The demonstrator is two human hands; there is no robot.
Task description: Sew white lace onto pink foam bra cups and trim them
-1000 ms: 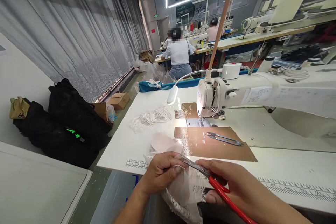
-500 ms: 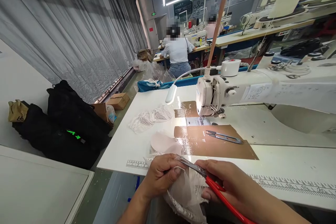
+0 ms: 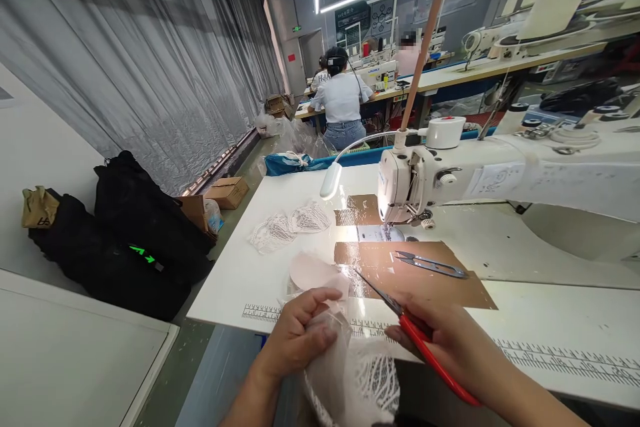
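My left hand (image 3: 303, 333) pinches a sheer white lace piece (image 3: 367, 373) that hangs over the table's front edge, its lower part out of frame. Red-handled scissors (image 3: 425, 350) are in my right hand (image 3: 445, 330), their blades pointing up and left, apart from the fabric. The blades look closed together. Just beyond my left hand, a smooth pale cup-shaped piece (image 3: 315, 273) lies at the table edge. Two lace cups (image 3: 290, 223) rest farther back on the white table (image 3: 235, 260).
A white sewing machine (image 3: 445, 177) with a small lamp (image 3: 331, 180) stands at the right. Thread snips (image 3: 433, 265) lie on brown tape (image 3: 400, 287) in front of its needle. Black bags (image 3: 140, 233) and a cardboard box (image 3: 227, 192) sit on the floor at left. A person (image 3: 343, 103) sits ahead.
The scissors have come away from the fabric by my left hand, moving slightly right. The lace piece has shifted and now hangs lower, with its patterned part turned into view.
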